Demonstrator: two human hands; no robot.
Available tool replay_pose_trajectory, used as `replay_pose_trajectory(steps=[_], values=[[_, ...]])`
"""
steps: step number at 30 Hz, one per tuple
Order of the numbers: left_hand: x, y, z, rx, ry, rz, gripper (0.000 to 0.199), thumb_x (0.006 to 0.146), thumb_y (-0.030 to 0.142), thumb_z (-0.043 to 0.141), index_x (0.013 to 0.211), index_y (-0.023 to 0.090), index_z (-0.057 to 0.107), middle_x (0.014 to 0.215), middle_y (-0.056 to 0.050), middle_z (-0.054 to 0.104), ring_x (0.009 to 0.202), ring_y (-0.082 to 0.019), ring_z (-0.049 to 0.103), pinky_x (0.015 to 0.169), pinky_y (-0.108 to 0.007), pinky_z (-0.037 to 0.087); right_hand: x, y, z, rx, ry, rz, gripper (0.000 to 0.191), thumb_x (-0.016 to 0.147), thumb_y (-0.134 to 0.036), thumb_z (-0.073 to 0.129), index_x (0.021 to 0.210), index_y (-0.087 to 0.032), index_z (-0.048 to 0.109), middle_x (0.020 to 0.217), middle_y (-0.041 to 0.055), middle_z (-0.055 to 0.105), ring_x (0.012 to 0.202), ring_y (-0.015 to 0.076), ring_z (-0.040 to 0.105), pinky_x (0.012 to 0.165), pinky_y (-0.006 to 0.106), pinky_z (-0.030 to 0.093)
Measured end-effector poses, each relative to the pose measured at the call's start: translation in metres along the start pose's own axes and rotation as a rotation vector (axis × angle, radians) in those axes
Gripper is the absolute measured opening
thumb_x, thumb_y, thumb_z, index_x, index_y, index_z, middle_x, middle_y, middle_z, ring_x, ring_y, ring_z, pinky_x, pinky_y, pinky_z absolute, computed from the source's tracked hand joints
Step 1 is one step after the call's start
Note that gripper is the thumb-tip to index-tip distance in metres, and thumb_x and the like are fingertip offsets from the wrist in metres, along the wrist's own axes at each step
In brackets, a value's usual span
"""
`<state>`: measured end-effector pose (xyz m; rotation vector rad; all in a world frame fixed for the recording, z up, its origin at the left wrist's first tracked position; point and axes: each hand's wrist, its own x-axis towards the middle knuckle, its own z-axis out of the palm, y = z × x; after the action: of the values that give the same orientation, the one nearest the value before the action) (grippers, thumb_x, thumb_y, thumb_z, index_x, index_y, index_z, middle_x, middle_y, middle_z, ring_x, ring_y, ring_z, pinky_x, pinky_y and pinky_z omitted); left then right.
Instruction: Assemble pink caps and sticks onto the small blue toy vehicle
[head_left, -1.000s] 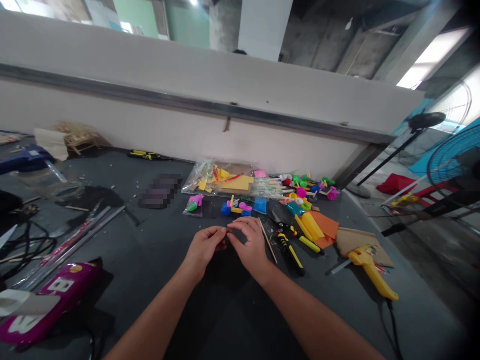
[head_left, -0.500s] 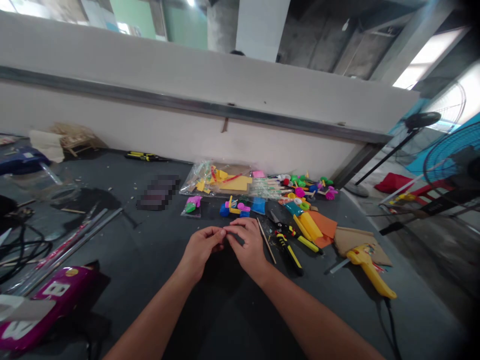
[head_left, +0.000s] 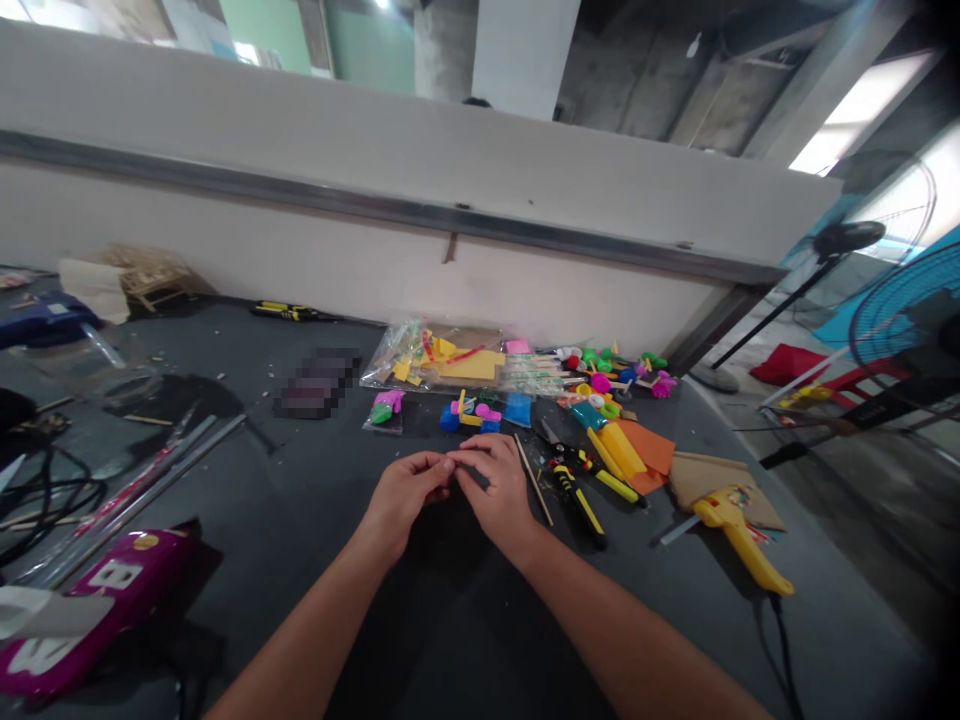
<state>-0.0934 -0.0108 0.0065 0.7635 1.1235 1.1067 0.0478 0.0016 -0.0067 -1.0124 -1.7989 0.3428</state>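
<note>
Fingertips together, my left hand point(head_left: 409, 495) and my right hand point(head_left: 495, 485) meet over the dark table. Both are closed in a pinch, and whatever lies between the fingers is too small or hidden to make out. Just beyond them sits a small blue, yellow and pink plastic piece point(head_left: 469, 413). A pink and green piece in a clear bag point(head_left: 386, 408) lies to its left. Beside my right hand rests a thin wooden stick point(head_left: 533, 480). Black and yellow pliers point(head_left: 577, 503) lie further right, with a second pair point(head_left: 607, 478) behind them.
At the right are a yellow glue gun point(head_left: 742, 540), a cardboard piece point(head_left: 694, 480) and orange paper point(head_left: 649, 452). A clear bag of yellow pieces point(head_left: 457, 365) lies at the back near colourful plastic parts point(head_left: 600, 380). A purple device point(head_left: 112, 600) and clear tubes point(head_left: 150, 490) occupy the left.
</note>
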Motion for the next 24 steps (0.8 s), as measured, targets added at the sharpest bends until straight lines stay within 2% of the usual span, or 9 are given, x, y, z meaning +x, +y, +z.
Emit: replay_pose_trajectory(steps=[9,18,24], values=[[-0.0013,-0.0024,0.0011,-0.018,-0.023,-0.035,0.026,0.065,0.038,0.073,0.077,0.015,0.070,0.074,-0.003,0.064,0.066,-0.011,0.056,0.067,-0.026,0.047,0.0001,-0.0008,-0.0016,0.000,0.019,0.037,0.010,0.077,-0.015,0.064,0.082,-0.023,0.068,0.091,0.0032,0.062,0.095,0.0185,0.053,0.086,0.036,0.044],[0.0021,-0.0056,-0.0018,-0.050,-0.011,-0.025,0.024,0.065,0.035,0.074,0.074,0.014,0.068,0.070,-0.001,0.060,0.063,-0.009,0.054,0.066,-0.022,0.047,-0.0007,0.0010,-0.0002,0.006,-0.010,0.014,0.018,0.079,-0.017,0.062,0.093,-0.026,0.068,0.094,0.0033,0.062,0.097,0.0190,0.053,0.086,0.037,0.044],[0.0011,-0.0054,0.0002,-0.037,-0.034,-0.060,0.026,0.067,0.038,0.072,0.075,0.013,0.070,0.073,-0.004,0.063,0.063,-0.010,0.055,0.065,-0.024,0.048,0.0005,-0.0002,-0.0016,0.002,0.008,0.028,0.010,0.076,-0.016,0.065,0.082,-0.023,0.068,0.091,0.0034,0.062,0.095,0.0195,0.053,0.086,0.037,0.044]])
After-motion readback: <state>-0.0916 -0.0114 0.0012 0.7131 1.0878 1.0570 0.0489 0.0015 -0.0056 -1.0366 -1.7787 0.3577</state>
